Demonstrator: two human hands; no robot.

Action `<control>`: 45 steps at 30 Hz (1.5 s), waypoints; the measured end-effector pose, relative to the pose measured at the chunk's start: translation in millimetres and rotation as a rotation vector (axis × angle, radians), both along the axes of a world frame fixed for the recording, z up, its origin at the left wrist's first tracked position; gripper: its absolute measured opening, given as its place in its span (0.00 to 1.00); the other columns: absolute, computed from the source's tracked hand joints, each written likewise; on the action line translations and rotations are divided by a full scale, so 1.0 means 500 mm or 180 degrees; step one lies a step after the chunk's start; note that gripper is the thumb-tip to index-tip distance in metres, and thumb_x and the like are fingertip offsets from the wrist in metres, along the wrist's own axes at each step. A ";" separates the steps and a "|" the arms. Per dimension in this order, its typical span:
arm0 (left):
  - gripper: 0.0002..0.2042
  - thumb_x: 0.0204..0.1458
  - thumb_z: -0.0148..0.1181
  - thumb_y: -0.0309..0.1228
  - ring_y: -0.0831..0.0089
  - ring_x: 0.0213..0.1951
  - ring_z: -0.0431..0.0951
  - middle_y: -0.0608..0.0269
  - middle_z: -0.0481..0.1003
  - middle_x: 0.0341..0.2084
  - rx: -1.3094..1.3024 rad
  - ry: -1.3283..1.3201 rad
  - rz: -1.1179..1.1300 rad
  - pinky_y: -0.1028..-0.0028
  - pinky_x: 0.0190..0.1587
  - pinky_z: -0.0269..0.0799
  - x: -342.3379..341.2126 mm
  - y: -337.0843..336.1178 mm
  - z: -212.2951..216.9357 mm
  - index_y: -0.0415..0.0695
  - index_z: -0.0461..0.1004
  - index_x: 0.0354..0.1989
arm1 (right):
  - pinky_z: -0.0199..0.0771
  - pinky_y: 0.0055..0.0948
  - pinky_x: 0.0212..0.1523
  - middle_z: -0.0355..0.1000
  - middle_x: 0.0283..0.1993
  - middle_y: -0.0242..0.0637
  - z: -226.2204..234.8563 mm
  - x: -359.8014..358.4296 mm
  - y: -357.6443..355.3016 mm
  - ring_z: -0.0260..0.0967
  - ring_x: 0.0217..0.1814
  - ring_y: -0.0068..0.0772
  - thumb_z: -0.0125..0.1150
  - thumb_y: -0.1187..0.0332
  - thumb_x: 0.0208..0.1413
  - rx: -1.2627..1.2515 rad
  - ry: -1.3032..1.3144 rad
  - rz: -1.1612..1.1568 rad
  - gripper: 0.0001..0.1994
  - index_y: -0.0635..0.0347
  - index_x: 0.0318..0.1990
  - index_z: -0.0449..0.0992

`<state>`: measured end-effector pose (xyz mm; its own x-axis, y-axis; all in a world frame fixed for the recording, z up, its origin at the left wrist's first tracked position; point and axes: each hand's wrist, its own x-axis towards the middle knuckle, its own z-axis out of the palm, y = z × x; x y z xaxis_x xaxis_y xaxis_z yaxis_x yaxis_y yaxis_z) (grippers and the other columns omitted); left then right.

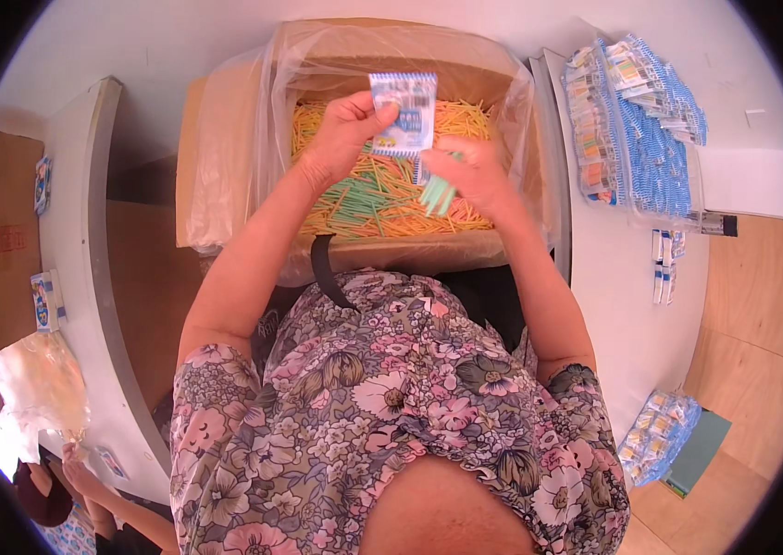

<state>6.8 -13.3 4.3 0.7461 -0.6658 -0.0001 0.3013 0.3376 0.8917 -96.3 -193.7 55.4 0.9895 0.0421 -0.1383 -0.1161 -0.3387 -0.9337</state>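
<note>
Packet (403, 116), white and blue, stands upright above the box (359, 37), over its back half; the left hand (350, 137) grips it by the left side, thumb across the printed face, the other fingers mostly hidden behind; the right hand (473, 176), blurred, is just beside the packet's lower right corner, its fingers closed around a small bunch of green sticks (438, 195) that point down toward the box; whether the right fingertips touch the packet I cannot tell.

The box is cardboard, lined with a clear liner (257, 166) folded out over its sides; loose sticks (354, 205) fill it, yellow and orange along the edges, green and pink nearer the middle.

On the right, a white table (600, 305) bears a clear bin (669, 220) heaped with packed sachets (648, 139); some small packs (664, 268) lie just below the bin; farther down, near the table's edge, a bundle (660, 435) in blue-tinted wrap sits against a green board (702, 449).

On the left, a second table (86, 277) bears a brown carton (3, 240) and a clear bag (49, 384); a co-worker's hand (81, 470) is near the bag.
</note>
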 end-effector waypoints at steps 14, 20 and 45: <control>0.09 0.56 0.53 0.26 0.82 0.35 0.75 0.67 0.77 0.32 0.0799 -0.0656 -0.0909 0.78 0.40 0.72 -0.009 -0.009 0.001 0.39 0.75 0.43 | 0.62 0.19 0.22 0.67 0.19 0.28 0.017 0.004 -0.039 0.62 0.22 0.15 0.63 0.56 0.50 -0.0203 0.0239 0.0582 0.16 0.62 0.31 0.77; 0.10 0.56 0.54 0.28 0.84 0.33 0.74 0.69 0.77 0.31 0.0574 -0.0499 -0.0900 0.79 0.39 0.72 -0.012 -0.013 -0.003 0.40 0.75 0.43 | 0.63 0.22 0.27 0.68 0.21 0.28 0.006 0.001 -0.019 0.63 0.25 0.16 0.60 0.60 0.52 -0.0197 0.0249 0.0086 0.14 0.65 0.31 0.76; 0.08 0.48 0.62 0.24 0.78 0.34 0.76 0.63 0.78 0.31 0.0713 -0.0717 -0.0541 0.76 0.37 0.75 -0.009 -0.004 -0.014 0.36 0.78 0.36 | 0.55 0.23 0.17 0.57 0.13 0.29 0.057 0.073 0.017 0.53 0.16 0.16 0.60 0.58 0.52 -0.1009 -0.1384 -0.0699 0.17 0.61 0.21 0.67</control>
